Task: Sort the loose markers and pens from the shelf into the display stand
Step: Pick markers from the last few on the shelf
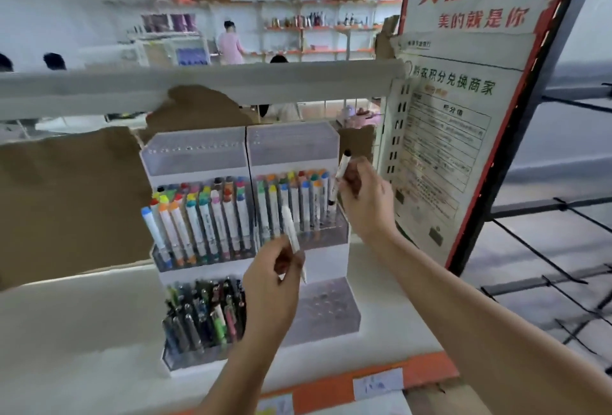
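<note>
Left hand [270, 277] pinches white pen [293, 238], upright; black-capped white marker [341, 174] is pinched by right hand [366, 198], nearer clear acrylic display stand [344, 232].

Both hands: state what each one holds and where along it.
Left hand pinches a white pen near its lower end. Right hand grips a black-capped marker around its middle.

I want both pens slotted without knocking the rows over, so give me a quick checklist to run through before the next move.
1. Left hand grips the white pen: ok.
2. Right hand grips the black-capped marker: ok.
3. Free slot in the upper right marker row: cannot tell.
4. Lower right compartment of the display stand has room: ok.
5. Marker cap colour matches its neighbours: not ok, theirs are coloured.
</note>
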### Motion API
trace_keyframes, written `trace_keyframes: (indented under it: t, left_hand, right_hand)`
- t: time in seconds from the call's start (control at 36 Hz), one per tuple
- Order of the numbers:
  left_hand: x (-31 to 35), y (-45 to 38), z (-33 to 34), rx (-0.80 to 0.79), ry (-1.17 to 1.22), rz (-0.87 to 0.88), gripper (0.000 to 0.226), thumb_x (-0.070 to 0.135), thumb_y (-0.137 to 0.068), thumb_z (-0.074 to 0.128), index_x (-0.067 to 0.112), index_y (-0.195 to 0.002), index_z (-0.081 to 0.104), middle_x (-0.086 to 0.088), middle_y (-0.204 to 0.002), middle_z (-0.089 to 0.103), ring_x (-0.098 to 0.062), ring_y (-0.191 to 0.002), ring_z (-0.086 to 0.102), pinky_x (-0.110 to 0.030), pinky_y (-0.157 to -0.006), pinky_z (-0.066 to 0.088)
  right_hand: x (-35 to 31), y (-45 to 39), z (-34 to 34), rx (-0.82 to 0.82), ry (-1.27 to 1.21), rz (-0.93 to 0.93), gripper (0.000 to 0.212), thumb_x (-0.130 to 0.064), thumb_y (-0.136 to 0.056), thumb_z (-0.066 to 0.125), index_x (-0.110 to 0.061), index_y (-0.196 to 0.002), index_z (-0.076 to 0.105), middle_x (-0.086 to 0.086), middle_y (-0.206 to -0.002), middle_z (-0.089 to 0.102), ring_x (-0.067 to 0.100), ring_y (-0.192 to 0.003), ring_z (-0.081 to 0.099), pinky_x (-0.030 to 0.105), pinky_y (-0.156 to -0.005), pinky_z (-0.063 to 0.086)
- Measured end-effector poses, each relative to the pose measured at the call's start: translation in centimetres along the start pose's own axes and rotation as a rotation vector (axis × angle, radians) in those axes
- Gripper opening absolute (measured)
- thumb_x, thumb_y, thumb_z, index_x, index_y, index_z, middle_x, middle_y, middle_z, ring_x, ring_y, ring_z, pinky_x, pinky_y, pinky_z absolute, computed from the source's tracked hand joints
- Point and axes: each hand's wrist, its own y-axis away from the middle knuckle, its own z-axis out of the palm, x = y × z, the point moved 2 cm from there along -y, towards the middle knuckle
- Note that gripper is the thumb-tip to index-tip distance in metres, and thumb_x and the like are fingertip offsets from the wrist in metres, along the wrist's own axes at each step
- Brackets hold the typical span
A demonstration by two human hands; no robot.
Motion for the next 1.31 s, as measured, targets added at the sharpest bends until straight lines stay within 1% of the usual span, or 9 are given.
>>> trace_keyframes:
  t: [0.11, 0.22, 0.33, 0.75, 0.89, 1.0, 1.11, 1.19, 1.31]
  left_hand:
    - [0.0, 0.0, -0.2, 0.012, 0.018, -0.029, 0.028, 0.01, -0.091, 0.06, 0.029, -0.072, 0.05, 0.004, -0.068, 0.053, -0.004, -0.067, 0.052, -0.009, -0.059, 0.038]
    - [-0.3, -0.2, 0.0, 0.013, 0.054, -0.06, 0.014, 0.014, -0.091, 0.06, 0.022, -0.08, 0.058, 0.002, -0.073, 0.058, -0.01, -0.069, 0.054, -0.015, -0.059, 0.041]
    - [-0.5, -0.6, 0.3, 0.018, 0.035, -0.05, 0.009, 0.015, -0.091, 0.06, 0.018, -0.082, 0.06, 0.007, -0.07, 0.055, -0.008, -0.065, 0.051, -0.011, -0.059, 0.037]
    - [-1.2, -1.4, 0.7, 0.003, 0.042, -0.052, 0.009, 0.014, -0.091, 0.06, 0.019, -0.084, 0.06, 0.005, -0.075, 0.059, -0.005, -0.073, 0.054, -0.009, -0.064, 0.041]
    - [-0.3, -1.9, 1.0, -0.009, 0.07, -0.001, 0.019, 0.011, -0.091, 0.06, 0.024, -0.077, 0.058, 0.002, -0.071, 0.059, -0.009, -0.068, 0.055, -0.014, -0.06, 0.042]
    - [-0.2, -2.2, 1.9, -0.021, 0.048, -0.007, 0.006, 0.009, -0.089, 0.061, 0.013, -0.086, 0.064, 0.001, -0.078, 0.063, -0.013, -0.072, 0.059, -0.021, -0.065, 0.048]
    - [0.1, -2.3, 2.3, -0.026, 0.043, 0.019, 0.009, 0.01, -0.09, 0.06, 0.017, -0.088, 0.065, 0.003, -0.08, 0.063, -0.01, -0.072, 0.058, -0.015, -0.063, 0.044]
    - [0.3, -2.1, 2.1, 0.001, 0.079, 0.016, 0.015, 0.015, -0.091, 0.06, 0.025, -0.102, 0.063, 0.01, -0.088, 0.062, -0.005, -0.08, 0.058, -0.011, -0.069, 0.045]
    - [0.0, -1.6, 1.5, 0.005, 0.066, 0.011, 0.017, 0.025, -0.094, 0.053, 0.023, -0.109, 0.06, 0.008, -0.094, 0.063, -0.005, -0.086, 0.059, -0.007, -0.07, 0.043]
  right_hand:
    - [0.5, 0.1, 1.1, -0.092, 0.018, -0.009, 0.009, -0.016, -0.093, 0.056, -0.015, -0.091, 0.047, 0.002, -0.076, 0.056, 0.02, -0.066, 0.052, 0.031, -0.056, 0.042]
    - [1.2, 0.6, 1.9, -0.156, 0.071, -0.027, 0.007, -0.015, -0.093, 0.055, -0.014, -0.096, 0.049, -0.001, -0.076, 0.057, 0.017, -0.064, 0.053, 0.028, -0.054, 0.04]
    - [1.7, 1.2, 2.5, -0.178, 0.201, -0.006, 0.029, -0.017, -0.092, 0.055, -0.014, -0.12, 0.053, -0.006, -0.084, 0.06, 0.018, -0.071, 0.055, 0.027, -0.056, 0.038]
    - [1.6, 1.5, 2.7, -0.16, 0.392, 0.046, 0.008, -0.019, -0.089, 0.055, -0.017, -0.096, 0.057, -0.003, -0.083, 0.061, 0.018, -0.072, 0.052, 0.027, -0.063, 0.033]
    - [1.2, 3.1, 1.8, -0.011, 0.135, -0.005, 0.014, -0.028, -0.088, 0.063, -0.02, -0.083, 0.053, -0.008, -0.076, 0.052, 0.008, -0.063, 0.046, 0.018, -0.052, 0.03]
    - [-1.5, 4.8, 1.9, -0.166, -0.21, 0.005, 0.006, -0.025, -0.089, 0.061, -0.02, -0.086, 0.064, -0.007, -0.082, 0.062, 0.005, -0.072, 0.059, 0.018, -0.063, 0.049]
    - [-1.6, 4.5, 1.4, -0.161, -0.292, 0.092, 0.004, -0.012, -0.088, 0.064, -0.014, -0.086, 0.066, -0.005, -0.078, 0.064, 0.008, -0.071, 0.062, 0.026, -0.069, 0.054]
    - [-1.0, 2.7, -0.2, -0.033, -0.254, 0.09, 0.005, -0.013, -0.09, 0.061, -0.013, -0.086, 0.06, -0.007, -0.068, 0.058, 0.003, -0.058, 0.051, 0.015, -0.057, 0.043]
    - [-0.1, 0.1, -2.1, 0.111, -0.105, 0.098, 0.009, -0.016, -0.093, 0.058, -0.013, -0.086, 0.052, -0.007, -0.07, 0.056, 0.005, -0.061, 0.049, 0.003, -0.061, 0.037]
